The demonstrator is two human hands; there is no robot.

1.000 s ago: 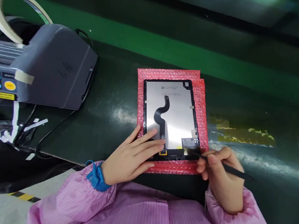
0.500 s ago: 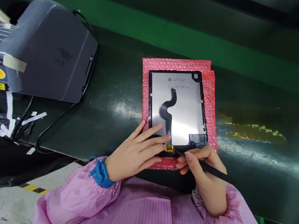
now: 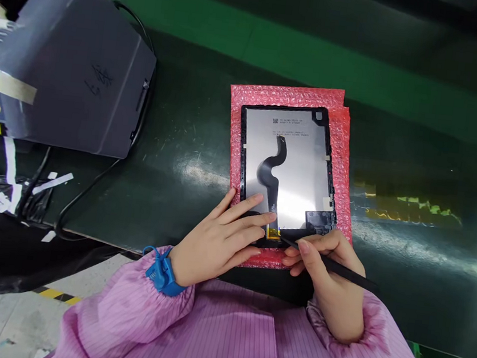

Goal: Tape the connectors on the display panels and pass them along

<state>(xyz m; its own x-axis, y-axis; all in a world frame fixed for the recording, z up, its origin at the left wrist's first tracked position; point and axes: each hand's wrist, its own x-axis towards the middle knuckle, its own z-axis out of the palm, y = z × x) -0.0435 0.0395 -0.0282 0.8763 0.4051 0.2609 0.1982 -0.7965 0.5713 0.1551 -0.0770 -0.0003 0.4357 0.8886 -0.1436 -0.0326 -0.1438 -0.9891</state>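
Note:
A tablet-like screen panel (image 3: pixel 300 169) with a silver back and black frame lies on red bubble wrap (image 3: pixel 346 174). A curved black flex cable (image 3: pixel 268 174) runs down it to a yellow-taped end (image 3: pixel 273 233) at the lower edge. My left hand (image 3: pixel 218 237) rests with fingers spread over the panel's lower left part, a fingertip on the cable beside the yellow tape. Pinched in my right hand (image 3: pixel 331 276) is a black pen-like tool (image 3: pixel 350 274), its thin tip at the yellow tape's right side.
A grey machine (image 3: pixel 82 75) with a yellow button stands at the left, its black cable (image 3: pixel 85 196) looping along the dark green table (image 3: pixel 168 194). Yellowish transparent film strips (image 3: pixel 407 208) lie at the right. White tape scraps (image 3: pixel 55 183) are at the lower left.
The view has shifted slightly, so the machine appears further left and the panel a little higher. The tool's tip has moved slightly onto the yellow tape. Both hands keep nearly the same pose.

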